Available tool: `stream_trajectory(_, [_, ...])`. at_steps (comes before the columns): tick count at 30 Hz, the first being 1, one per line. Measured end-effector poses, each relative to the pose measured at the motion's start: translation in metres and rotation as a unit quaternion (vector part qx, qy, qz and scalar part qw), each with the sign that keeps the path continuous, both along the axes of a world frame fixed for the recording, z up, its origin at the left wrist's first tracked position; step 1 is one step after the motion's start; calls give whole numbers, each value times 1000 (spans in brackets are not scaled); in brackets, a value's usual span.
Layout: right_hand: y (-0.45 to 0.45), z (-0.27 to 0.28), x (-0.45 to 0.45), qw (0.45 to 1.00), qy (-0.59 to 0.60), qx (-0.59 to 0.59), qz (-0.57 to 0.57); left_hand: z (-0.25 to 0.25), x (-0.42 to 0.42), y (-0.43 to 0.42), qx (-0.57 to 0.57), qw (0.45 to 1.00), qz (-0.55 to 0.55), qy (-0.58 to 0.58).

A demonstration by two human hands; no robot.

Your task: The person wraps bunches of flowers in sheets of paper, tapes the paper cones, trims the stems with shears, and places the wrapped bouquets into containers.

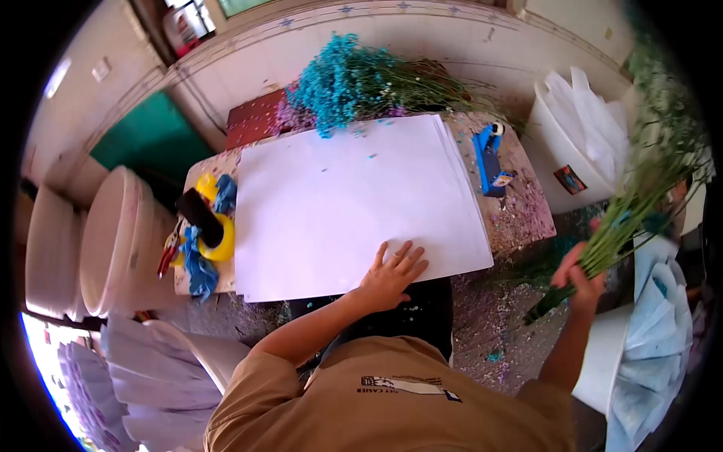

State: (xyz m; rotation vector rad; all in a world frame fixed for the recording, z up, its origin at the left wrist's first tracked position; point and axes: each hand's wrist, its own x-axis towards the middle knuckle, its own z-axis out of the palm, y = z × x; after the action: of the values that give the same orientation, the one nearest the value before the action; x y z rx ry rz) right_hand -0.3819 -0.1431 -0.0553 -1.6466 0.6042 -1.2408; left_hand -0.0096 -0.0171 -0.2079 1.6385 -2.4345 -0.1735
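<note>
My left hand lies flat with its fingers spread on the near edge of a stack of large white paper sheets. Off to the right, my right hand is wrapped round a bunch of green flower stems. The cut ends point down and toward me, and the tops fan out to the upper right, where they blur into the dark edge. Behind the paper lies a pile of turquoise flowers, with purple ones beneath and their stems pointing right.
A blue tape dispenser stands right of the paper. At the left are a yellow tape roll, blue cloth and red-handled pruners. Tall bins line the left; a white bin and blue wrapping sheets are at right.
</note>
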Motion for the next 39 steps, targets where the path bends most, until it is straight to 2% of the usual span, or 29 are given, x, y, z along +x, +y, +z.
stream_trajectory(4, [-8,-51,-8,962,119,231,87,-34,9,11,-95,995,38,-4])
stream_trajectory(6, [-49,-86,-38,905,299,282,111,-45,10,9,-159,987,16,17])
stream_trajectory(7, [-64,-92,-40,901,314,274,119,-42,9,10,-172,985,17,25])
stream_trajectory(8, [-77,-94,-39,843,465,249,108,-45,8,11,-178,983,34,35])
stream_trajectory(9, [-92,-96,-37,762,603,216,94,-51,6,13,-124,991,35,43])
stream_trajectory(11, [-132,-103,-42,754,619,197,98,-49,7,15,-17,995,19,97])
stream_trajectory(12, [-146,-103,-36,755,622,188,92,-46,6,19,-18,994,35,106])
stream_trajectory(13, [-154,-85,-23,734,660,155,40,-44,5,23,-56,989,42,131])
stream_trajectory(14, [-155,-76,-17,723,689,-15,-45,-42,5,27,-94,982,47,155])
stream_trajectory(15, [-172,-67,-12,678,734,-27,-42,-43,4,33,-21,975,52,216])
stream_trajectory(16, [-186,-57,-6,629,775,-37,-41,-36,7,39,-24,972,58,224])
stream_trajectory(17, [-194,-51,-3,622,781,-43,-38,-30,12,47,38,950,51,306])
stream_trajectory(19, [-198,-34,23,580,804,-61,-118,-18,24,61,152,880,56,446])
stream_trajectory(20, [-200,-30,42,572,809,-69,-113,-13,33,68,149,875,61,457])
stream_trajectory(21, [-198,-29,61,715,692,-39,-87,-5,44,79,181,845,81,497])
stream_trajectory(22, [-193,-30,83,832,551,-4,-58,5,54,87,215,811,98,535])
stream_trajectory(23, [-169,-17,125,855,518,-5,-31,16,70,88,304,798,100,512])
stream_trajectory(24, [-140,0,175,875,484,-5,-5,-4,67,96,260,768,130,571])
stream_trajectory(26, [-120,8,244,909,404,56,84,-14,72,109,258,631,119,722])
stream_trajectory(28, [-96,14,319,920,368,44,128,-9,84,125,262,529,132,796])
stream_trajectory(30, [-92,0,385,916,370,36,151,-3,96,138,235,527,155,802])
stream_trajectory(31, [-82,-10,417,914,367,49,167,-17,90,141,198,450,138,860])
stream_trajectory(32, [-79,-18,447,911,365,61,183,-17,92,144,194,442,139,865])
stream_trajectory(33, [-131,-65,465,890,400,89,202,-14,94,147,204,388,161,884])
stream_trajectory(34, [-136,-89,472,870,441,68,211,-13,94,149,214,333,182,900])
stream_trajectory(35, [-140,-113,479,848,480,44,220,-14,93,147,187,318,185,911])
stream_trajectory(36, [-116,-118,481,831,505,-30,232,-10,97,145,176,307,176,919])
stream_trajectory(38, [-41,-108,469,799,506,-227,231,13,102,141,140,238,204,939])
stream_trajectory(39, [-12,-97,457,797,490,-268,229,8,97,136,132,238,186,944])
